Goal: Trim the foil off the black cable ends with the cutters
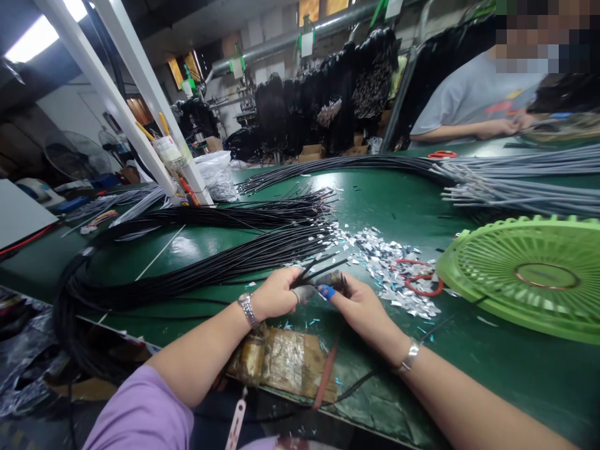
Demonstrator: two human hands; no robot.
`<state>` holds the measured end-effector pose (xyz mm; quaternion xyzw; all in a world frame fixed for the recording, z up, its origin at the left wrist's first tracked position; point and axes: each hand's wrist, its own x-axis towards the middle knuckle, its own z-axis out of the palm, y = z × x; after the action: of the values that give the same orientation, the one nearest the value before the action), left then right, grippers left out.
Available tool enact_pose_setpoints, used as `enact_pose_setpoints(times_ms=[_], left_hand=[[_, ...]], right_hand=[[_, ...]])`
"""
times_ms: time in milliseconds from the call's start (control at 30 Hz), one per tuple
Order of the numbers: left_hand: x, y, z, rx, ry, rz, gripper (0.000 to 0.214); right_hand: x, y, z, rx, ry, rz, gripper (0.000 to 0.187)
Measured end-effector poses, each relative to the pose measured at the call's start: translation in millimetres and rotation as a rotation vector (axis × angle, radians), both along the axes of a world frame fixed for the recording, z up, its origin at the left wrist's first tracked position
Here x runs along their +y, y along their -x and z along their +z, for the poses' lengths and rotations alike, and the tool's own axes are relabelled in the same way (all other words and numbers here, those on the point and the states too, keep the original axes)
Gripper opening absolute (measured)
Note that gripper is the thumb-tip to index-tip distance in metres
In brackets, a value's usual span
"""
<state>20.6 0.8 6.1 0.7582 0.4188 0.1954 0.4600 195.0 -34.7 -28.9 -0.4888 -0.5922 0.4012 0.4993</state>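
My left hand (276, 294) is closed around black cables (328, 269), whose ends stick out above its fingers. Close beside it, my right hand (360, 306) has thumb and fingers pinched together at the same cables, with blue tape on a fingertip. Grey coverings wrap some of the fingers, and the exact grip between the hands is hidden. Behind them lies a large bundle of black cables (234, 259), its ends toward the middle of the table. Silver foil scraps (375, 250) are heaped beyond my right hand, with red-handled scissors (424, 286) among them.
A green plastic basket (525, 269) stands at the right of the green table (398, 194). Grey cables (529, 187) lie behind it. A taped wooden block (285, 359) sits at the front edge. White posts (140, 94) rise at left. Across the table, a person (469, 106) handles something.
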Motion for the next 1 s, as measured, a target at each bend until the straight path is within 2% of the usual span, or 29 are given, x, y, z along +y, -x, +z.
enact_pose_setpoints(times_ms=[67,133,233,300,400,500,667,733,867,933,1000], left_hand=[[-2,1,0.5,0.067,-0.282,-0.011,0.018],[-4,2,1.3,0.152,-0.491,-0.014,0.015],[-6,3,2.2,0.268,-0.611,-0.031,0.014],[-6,4,2.4,0.313,-0.634,-0.034,0.013],[-4,6,2.3,0.355,-0.633,-0.004,0.018],[-2,7,1.2,0.37,-0.637,-0.011,0.022],[-2,7,-0.2,0.342,-0.631,-0.138,0.021],[-1,8,-0.2,0.31,-0.627,-0.179,0.02],[2,11,-0.3,0.178,-0.674,-0.276,0.01],[3,12,-0.4,0.136,-0.671,-0.29,0.01],[2,12,-0.4,0.149,-0.631,-0.266,0.014]], right_hand=[[-1,3,2.1,0.043,0.061,-0.048,0.027],[-2,7,3.1,0.11,0.16,-0.068,0.03],[-1,9,3.7,0.233,0.325,-0.042,0.037],[0,8,4.6,0.276,0.402,-0.032,0.041],[0,3,6.4,0.257,0.416,-0.012,0.045],[-2,-2,8.9,0.204,0.341,0.03,0.043],[-5,-3,14.7,0.154,0.167,0.087,0.031],[-5,-4,15.1,0.173,0.212,0.155,0.029],[-6,-7,12.0,0.348,0.415,0.329,0.035],[-7,-6,10.6,0.455,0.496,0.416,0.038],[-8,-3,9.9,0.536,0.537,0.442,0.039]])
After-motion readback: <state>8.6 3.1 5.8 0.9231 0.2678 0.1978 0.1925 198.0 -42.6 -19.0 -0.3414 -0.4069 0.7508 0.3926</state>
